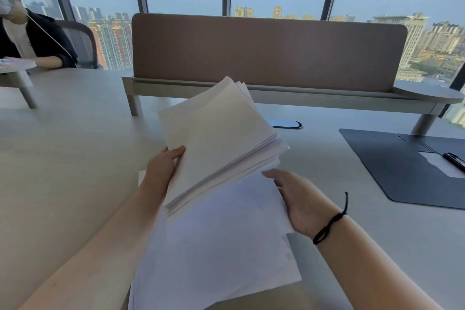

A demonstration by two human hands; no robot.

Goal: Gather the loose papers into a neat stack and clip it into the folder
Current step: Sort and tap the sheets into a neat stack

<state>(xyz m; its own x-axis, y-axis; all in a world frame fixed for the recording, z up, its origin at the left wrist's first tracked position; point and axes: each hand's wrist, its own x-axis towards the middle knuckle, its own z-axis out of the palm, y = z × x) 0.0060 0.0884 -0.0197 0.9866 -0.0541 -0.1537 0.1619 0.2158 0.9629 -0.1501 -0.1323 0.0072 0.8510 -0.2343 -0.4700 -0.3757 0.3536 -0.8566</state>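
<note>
A thick, uneven stack of white papers point(216, 143) is tilted up above the desk, its far corners fanned out. My left hand point(163, 166) grips its left edge, thumb on top. My right hand point(299, 201) is under the stack's right side, palm up, fingers against the lower sheets. More loose white sheets point(214, 246) lie flat on the desk below the stack. The dark folder point(402, 166) lies open at the right, apart from both hands, with a black clip bar point(454, 161) over a white sheet inside it.
A brown divider screen point(266, 50) on a raised shelf runs across the back of the light desk point(70, 158). A cable hatch point(286, 124) sits behind the stack. Another person point(30, 40) sits at the far left. Windows are behind.
</note>
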